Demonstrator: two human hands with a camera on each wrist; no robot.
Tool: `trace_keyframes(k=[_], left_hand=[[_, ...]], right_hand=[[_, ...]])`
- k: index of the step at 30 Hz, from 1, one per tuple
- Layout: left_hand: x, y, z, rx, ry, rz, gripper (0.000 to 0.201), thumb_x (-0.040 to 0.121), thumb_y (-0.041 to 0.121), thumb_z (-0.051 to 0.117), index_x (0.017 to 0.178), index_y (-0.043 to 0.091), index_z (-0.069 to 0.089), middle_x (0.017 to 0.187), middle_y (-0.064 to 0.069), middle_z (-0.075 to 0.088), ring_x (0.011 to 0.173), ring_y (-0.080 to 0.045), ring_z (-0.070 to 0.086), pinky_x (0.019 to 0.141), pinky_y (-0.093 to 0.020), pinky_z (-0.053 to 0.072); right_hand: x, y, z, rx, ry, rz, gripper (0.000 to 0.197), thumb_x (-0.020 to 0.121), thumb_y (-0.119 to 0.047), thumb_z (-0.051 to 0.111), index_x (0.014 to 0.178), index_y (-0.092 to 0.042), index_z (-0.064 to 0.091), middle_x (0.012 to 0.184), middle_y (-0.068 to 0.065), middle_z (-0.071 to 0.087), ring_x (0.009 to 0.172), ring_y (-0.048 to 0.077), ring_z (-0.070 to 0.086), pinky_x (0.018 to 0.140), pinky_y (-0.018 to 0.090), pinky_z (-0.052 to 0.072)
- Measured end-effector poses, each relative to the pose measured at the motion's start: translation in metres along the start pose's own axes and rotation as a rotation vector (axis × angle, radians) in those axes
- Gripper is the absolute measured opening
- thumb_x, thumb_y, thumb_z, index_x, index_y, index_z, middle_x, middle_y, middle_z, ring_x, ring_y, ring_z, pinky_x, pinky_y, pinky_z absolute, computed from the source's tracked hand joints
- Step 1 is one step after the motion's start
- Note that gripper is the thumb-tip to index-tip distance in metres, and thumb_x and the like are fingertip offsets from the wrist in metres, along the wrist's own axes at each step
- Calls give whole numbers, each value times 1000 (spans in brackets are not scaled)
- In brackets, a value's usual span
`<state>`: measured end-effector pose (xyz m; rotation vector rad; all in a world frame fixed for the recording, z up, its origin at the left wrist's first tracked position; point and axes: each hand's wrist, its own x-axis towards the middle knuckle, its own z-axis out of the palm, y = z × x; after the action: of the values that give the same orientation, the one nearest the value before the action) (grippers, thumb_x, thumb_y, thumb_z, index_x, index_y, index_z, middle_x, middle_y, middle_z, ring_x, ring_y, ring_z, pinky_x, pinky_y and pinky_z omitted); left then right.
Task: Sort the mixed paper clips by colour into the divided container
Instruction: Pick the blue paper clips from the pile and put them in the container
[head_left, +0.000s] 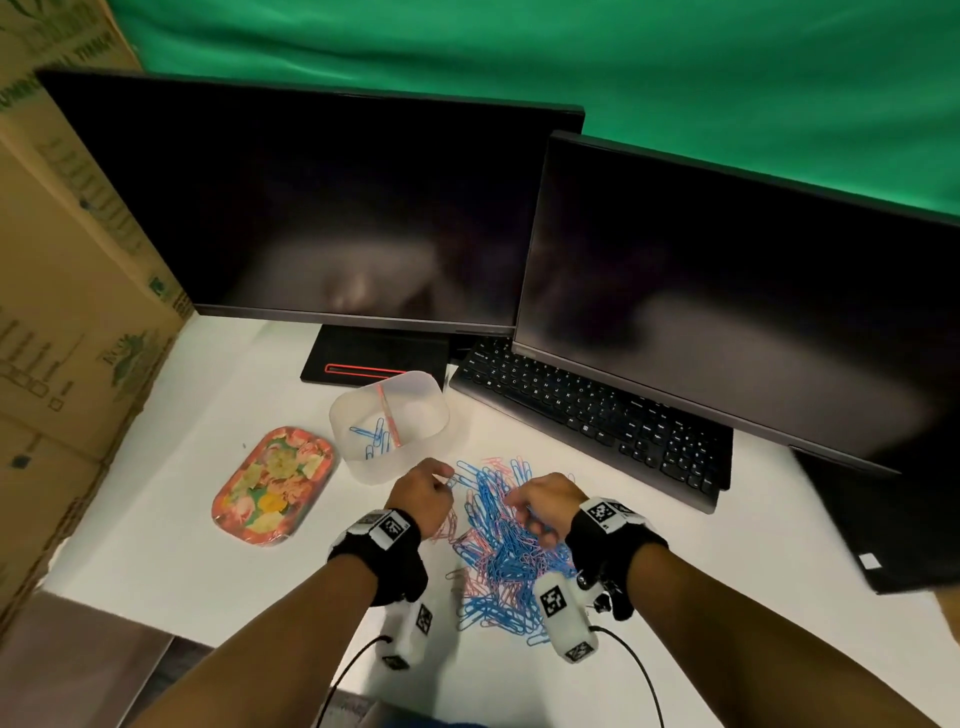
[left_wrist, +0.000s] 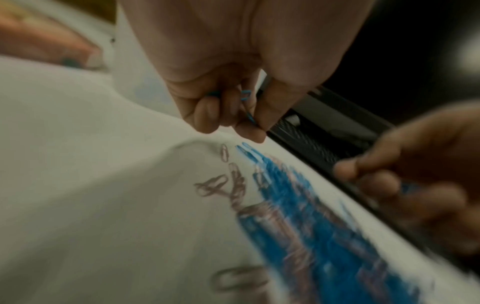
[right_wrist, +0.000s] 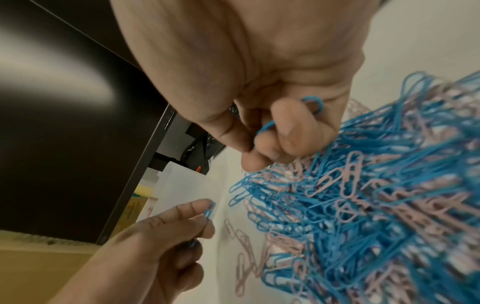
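Observation:
A heap of blue and pink paper clips (head_left: 506, 540) lies on the white desk in front of me. The translucent divided container (head_left: 389, 423) stands just behind it, with several blue clips (head_left: 375, 439) left of its pink divider; the right side looks bare. My left hand (head_left: 423, 496) hovers at the heap's left edge and pinches a blue clip (right_wrist: 209, 209) between thumb and forefinger. My right hand (head_left: 540, 506) is over the middle of the heap with curled fingers gripping blue clips (right_wrist: 313, 107).
The floral lid (head_left: 272, 486) lies left of the container. A black keyboard (head_left: 592, 415) and two dark monitors (head_left: 322, 208) stand behind. Cardboard boxes (head_left: 62, 312) wall off the left. Bare desk (head_left: 753, 597) lies right of the heap.

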<state>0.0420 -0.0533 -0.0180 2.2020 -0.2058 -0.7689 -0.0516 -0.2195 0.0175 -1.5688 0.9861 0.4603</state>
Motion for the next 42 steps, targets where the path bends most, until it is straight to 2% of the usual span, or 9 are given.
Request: trace_keyframes(k=[4,7,12,17,23,29,34,38,42], left_hand=[[2,10,-10,-405,-137,-211,32,87,-3,35,83,11,63,67,-7,49,55,-18,38,50,-22,26],[-1,11,-14,-632,-175,-334,21,90,2,38,78,8,54,64,-8,43,52,-20,36,51,-24,24],[6,12,-14,-227,-207,-208,10,84,11,51,75,16,54,70,-3,48,56,-20,42,51,-22,29],[9,11,-6,376,-95,53,22,83,15,55,101,25,61,104,-4,65,94,-24,61,82,-29,50],[20,24,8,801,-178,151,52,89,12,51,138,25,40,135,-7,39,113,-32,59,95,-42,49],[24,29,10,961,-189,191,45,85,2,50,127,16,47,126,-10,43,105,-35,61,88,-44,51],[25,27,6,1070,-178,218,28,91,13,52,118,9,53,120,-11,46,101,-36,62,83,-44,52],[22,18,3,926,-135,209,24,90,15,51,112,12,58,115,-10,51,102,-34,61,86,-43,52],[17,15,-4,654,-68,190,12,88,23,54,92,20,65,102,-6,65,95,-28,62,82,-35,52]], right_hand=[[11,-10,17,-350,102,-154,14,83,-22,59,71,-15,60,63,2,55,59,20,52,57,23,40],[12,-8,29,-734,159,-275,21,84,-37,59,94,-18,60,93,3,64,86,25,62,75,28,50],[22,-3,40,-983,220,-328,29,90,-33,55,112,-14,55,113,11,66,102,32,63,84,35,50],[23,1,35,-809,236,-324,16,91,-24,52,97,-17,65,105,9,68,96,29,64,79,29,50],[22,8,12,-420,225,-365,22,86,-23,62,68,-10,66,81,15,69,68,18,52,59,24,41],[20,15,-15,-224,152,-336,22,82,-30,72,63,-19,68,59,-8,62,58,10,54,58,19,44],[19,20,-25,-183,179,-345,20,80,-32,72,69,-15,72,74,4,71,71,22,63,67,25,49],[11,14,-27,-164,149,-356,22,83,-28,71,62,-21,68,71,0,67,68,15,57,67,23,44],[-4,0,-33,-129,89,-364,22,87,-23,67,66,-16,66,45,-11,54,43,6,43,43,13,34]])
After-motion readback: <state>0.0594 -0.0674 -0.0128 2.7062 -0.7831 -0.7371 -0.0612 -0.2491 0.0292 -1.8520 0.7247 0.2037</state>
